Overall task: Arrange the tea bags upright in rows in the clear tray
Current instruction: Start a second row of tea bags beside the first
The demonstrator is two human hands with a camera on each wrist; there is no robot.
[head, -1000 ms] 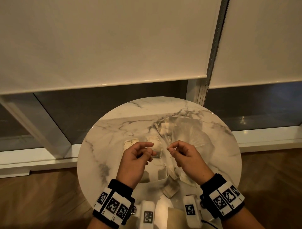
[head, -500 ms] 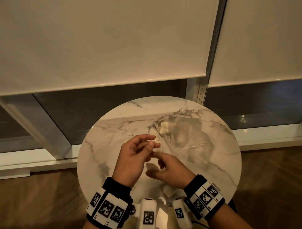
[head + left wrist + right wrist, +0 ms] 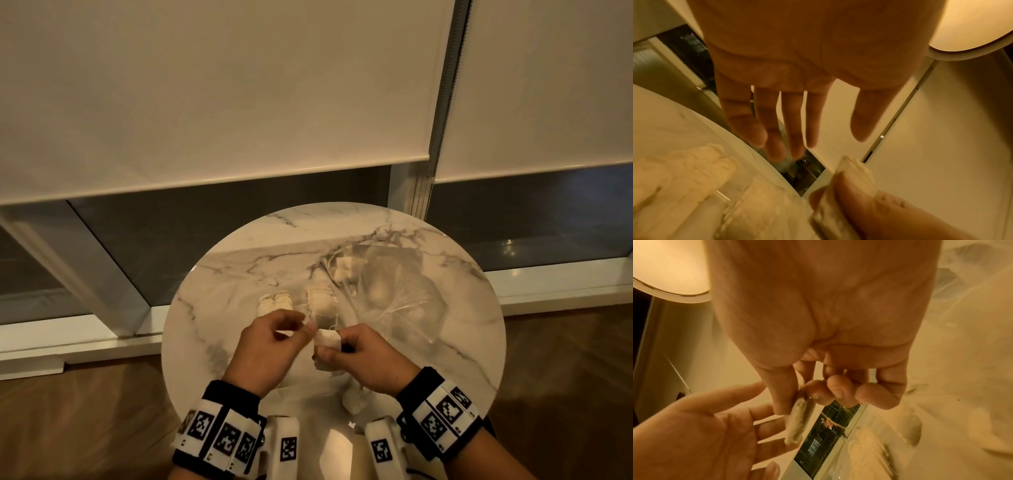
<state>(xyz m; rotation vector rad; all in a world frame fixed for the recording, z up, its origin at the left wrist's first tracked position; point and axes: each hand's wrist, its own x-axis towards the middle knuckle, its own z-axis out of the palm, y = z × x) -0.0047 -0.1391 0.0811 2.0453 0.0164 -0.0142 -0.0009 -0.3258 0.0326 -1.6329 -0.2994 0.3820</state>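
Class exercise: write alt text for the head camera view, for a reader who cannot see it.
Above a round marble table, the right hand pinches a white tea bag while the left hand hovers close beside it, fingers loosely curled. More tea bags and a crumpled clear plastic bag lie beyond, below half-lowered window blinds.

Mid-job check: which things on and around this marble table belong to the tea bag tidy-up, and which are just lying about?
Part of the job:
- tea bag pinched in the right hand
- left hand, fingers loose, beside it
- tea bags in the tray
- clear tray
- loose tea bag near the table edge

Lying about:
- crumpled clear plastic bag
- marble table
- roller blinds
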